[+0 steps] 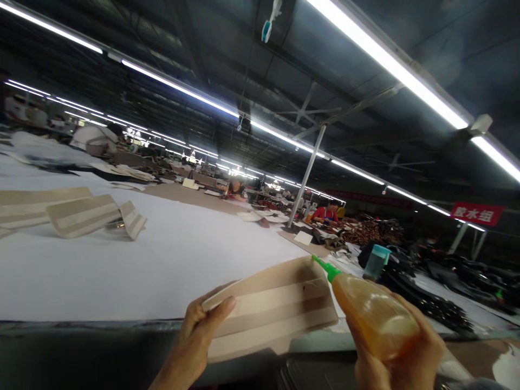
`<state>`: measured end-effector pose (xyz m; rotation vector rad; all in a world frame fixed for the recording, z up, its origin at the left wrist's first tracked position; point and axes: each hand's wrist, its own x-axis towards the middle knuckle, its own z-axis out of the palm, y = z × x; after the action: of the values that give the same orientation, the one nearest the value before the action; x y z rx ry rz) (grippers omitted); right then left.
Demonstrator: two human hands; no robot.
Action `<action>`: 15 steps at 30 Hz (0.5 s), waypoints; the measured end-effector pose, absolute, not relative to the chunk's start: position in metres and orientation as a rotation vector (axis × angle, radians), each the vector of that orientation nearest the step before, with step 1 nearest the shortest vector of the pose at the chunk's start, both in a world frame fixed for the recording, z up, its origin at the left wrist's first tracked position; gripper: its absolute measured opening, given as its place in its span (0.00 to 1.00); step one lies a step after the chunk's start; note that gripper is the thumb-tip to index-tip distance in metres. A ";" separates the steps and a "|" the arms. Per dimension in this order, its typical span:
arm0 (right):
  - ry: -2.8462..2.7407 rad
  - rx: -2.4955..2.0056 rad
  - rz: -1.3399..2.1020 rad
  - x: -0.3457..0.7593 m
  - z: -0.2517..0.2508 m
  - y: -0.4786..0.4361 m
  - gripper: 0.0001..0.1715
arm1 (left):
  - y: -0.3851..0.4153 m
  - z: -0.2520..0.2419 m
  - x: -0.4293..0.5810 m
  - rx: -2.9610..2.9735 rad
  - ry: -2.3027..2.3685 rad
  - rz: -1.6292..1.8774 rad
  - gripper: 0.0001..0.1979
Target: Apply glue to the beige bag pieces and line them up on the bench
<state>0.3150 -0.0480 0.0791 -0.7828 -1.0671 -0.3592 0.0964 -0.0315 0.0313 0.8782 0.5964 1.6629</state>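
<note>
My left hand (205,330) pinches the left end of a beige striped panel (280,300), thumb on top and the other fingers underneath. The panel is raised above the table's front edge and bows slightly. My right hand (400,341) is wrapped around a glue bottle (374,311) of clear plastic with amber liquid inside. Its green nozzle points left, with the tip at the panel's upper right edge; whether it touches cannot be made out. A small dark mark shows near the panel's right end.
Similar striped pieces (83,216) lie on the white table (162,271) at left. A teal-lidded cup (377,261) and shiny black pieces (426,303) stand at right. A metal pole (307,176) rises beyond. Co-workers (325,213) sit farther back.
</note>
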 end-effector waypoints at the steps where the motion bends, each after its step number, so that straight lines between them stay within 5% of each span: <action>1: -1.096 -0.760 -0.350 0.314 0.079 -0.049 0.35 | -0.030 0.031 0.096 0.881 0.596 1.664 0.15; 15: -1.060 -0.746 -0.391 0.317 0.082 -0.040 0.38 | -0.025 0.026 0.093 0.947 0.637 1.723 0.13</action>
<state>0.3173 -0.0405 0.0817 -0.7460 -1.0602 -0.3909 0.0927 -0.0248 0.0263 0.9470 0.6372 1.7234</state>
